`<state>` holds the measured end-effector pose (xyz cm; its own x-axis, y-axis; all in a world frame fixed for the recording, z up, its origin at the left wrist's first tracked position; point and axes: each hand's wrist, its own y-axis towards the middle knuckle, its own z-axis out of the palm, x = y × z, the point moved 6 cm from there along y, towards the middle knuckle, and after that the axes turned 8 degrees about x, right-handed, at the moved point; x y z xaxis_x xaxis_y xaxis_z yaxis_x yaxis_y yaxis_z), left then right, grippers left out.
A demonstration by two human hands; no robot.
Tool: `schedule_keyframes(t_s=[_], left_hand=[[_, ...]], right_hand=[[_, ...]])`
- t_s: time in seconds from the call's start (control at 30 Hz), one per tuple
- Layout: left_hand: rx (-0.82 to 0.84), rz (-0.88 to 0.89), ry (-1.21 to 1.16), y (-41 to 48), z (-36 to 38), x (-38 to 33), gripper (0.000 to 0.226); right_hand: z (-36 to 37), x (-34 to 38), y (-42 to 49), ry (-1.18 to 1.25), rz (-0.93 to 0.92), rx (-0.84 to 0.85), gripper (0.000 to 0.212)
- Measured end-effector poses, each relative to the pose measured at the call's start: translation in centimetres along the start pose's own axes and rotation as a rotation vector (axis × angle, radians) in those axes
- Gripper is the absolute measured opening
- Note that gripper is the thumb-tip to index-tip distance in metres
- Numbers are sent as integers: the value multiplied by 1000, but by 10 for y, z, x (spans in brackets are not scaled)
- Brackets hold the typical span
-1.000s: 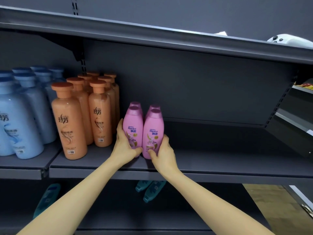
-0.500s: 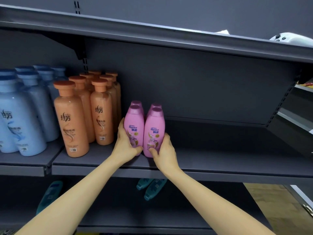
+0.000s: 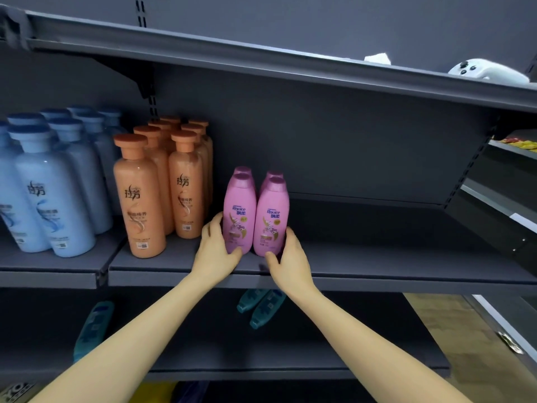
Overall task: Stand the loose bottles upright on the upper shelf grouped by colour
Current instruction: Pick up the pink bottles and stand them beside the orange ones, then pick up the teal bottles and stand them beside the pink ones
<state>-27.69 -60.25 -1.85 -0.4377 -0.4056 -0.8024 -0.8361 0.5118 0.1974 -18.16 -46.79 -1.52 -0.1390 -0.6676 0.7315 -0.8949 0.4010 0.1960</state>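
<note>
- The upper shelf [image 3: 377,267] holds blue bottles [image 3: 55,196] at left, with orange bottles [image 3: 139,196] beside them.
- The left pink bottle [image 3: 239,212] and right pink bottle [image 3: 273,218] stand upright near its front edge.
- The left hand [image 3: 216,250] has its fingers curled round the left one's base, and the right hand [image 3: 290,255] likewise round the right one's.

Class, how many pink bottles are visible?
4: front-left bottle in left hand, front-right bottle in right hand, rear-left bottle and rear-right bottle behind. Others may be hidden.

Right hand [image 3: 291,258] lower on pink bottle [image 3: 271,218]
</note>
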Motion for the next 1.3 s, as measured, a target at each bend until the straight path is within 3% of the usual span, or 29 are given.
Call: schedule_keyframes(t_s=[0.23, 0.37, 0.73, 1.3], left_hand=[[68, 13, 170, -31, -17, 6, 62], [94, 42, 193, -55, -30, 14, 53], [215, 50, 408, -118, -59, 51, 51], [331, -27, 491, -189, -54, 117, 48]], right_hand=[[13, 15, -27, -104, 64, -16, 50], [30, 27, -49, -148, 136, 41, 58], [93, 56, -105, -241, 228, 191, 63], [160, 39, -174, -342, 354, 397, 60]])
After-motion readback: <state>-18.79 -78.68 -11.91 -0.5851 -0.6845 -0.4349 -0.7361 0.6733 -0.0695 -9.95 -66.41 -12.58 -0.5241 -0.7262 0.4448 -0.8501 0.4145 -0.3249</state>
